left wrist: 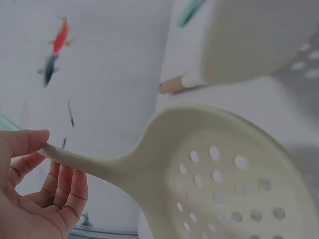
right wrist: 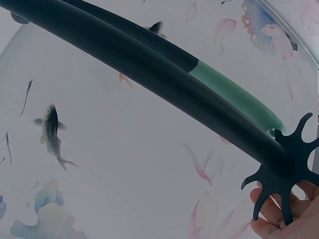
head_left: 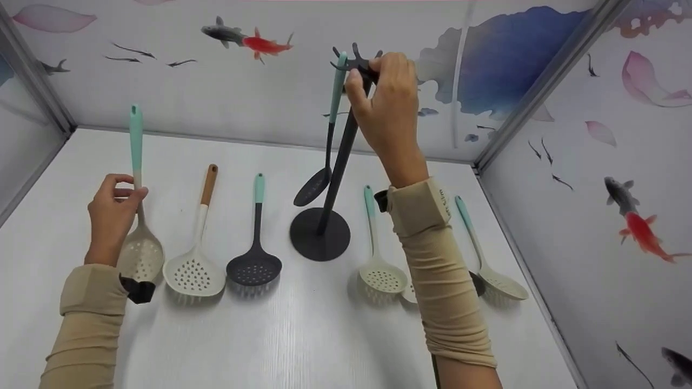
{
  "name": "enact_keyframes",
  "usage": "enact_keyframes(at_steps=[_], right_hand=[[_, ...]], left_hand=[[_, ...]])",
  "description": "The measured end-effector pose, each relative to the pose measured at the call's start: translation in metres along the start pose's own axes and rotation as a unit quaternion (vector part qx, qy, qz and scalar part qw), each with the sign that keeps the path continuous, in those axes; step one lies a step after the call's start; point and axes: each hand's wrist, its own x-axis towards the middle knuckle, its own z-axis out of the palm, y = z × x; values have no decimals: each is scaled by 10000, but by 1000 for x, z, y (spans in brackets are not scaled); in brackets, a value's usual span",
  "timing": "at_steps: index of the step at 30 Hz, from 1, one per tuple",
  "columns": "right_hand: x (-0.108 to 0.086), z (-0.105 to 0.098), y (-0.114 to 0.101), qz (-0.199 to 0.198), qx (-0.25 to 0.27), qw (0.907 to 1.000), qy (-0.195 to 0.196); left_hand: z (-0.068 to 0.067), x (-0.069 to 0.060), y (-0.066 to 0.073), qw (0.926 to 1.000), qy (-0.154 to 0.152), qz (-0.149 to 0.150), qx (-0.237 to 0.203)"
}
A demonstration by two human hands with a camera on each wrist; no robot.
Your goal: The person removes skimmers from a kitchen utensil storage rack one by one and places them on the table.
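Observation:
My left hand [head_left: 112, 213] pinches a beige skimmer [head_left: 141, 251] by its neck, just below the mint handle. The skimmer stands handle up, and its round holes show large in the left wrist view [left wrist: 214, 174]. My right hand [head_left: 393, 102] holds the hooked top of a black utensil stand [head_left: 320, 246], thumb on one side and fingers on the other. In the right wrist view the fingers lie behind the curved hooks [right wrist: 284, 174]. From one hook hangs a black ladle-like utensil [head_left: 312, 188] with a mint handle, beside the pole.
On the white table [head_left: 303, 335] lie a white skimmer [head_left: 194, 273] with brown handle, a black skimmer [head_left: 254, 267], a pale green skimmer [head_left: 383, 276] and a pale turner-like utensil [head_left: 503, 282]. My right forearm partly hides others. Printed wall panels [head_left: 162, 92] enclose the table.

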Motion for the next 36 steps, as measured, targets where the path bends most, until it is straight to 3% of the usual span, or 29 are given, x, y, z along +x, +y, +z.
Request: enact_keyframes(at_steps=[6,8,11,14,18,21,25,36], right_hand=[[0,0,-1,26,-2,10000,-36],[0,1,-1,23,1,10000,-37],[-1,1,-1,32,18,10000,-18],[-1,1,-1,21,9,10000,7],[-1,1,0,1,-10,10000,23],[-1,0,0,29,-19,10000,4],[-1,-1,1,34,-43,10000,-53],[-1,-1,1,0,-56,10000,-65]], left_hand=[[7,11,-25,9986,-168,-381,335],[10,12,-29,9974,-379,-480,378],[14,13,-35,9933,-942,-533,403],[18,13,-39,9865,-1471,-454,561],[21,14,-39,9755,-1943,-436,939],[23,15,-38,9629,-2353,-630,1162],[24,17,-38,9448,-2871,-668,1429],[19,15,-32,9251,-3275,-647,1808]])
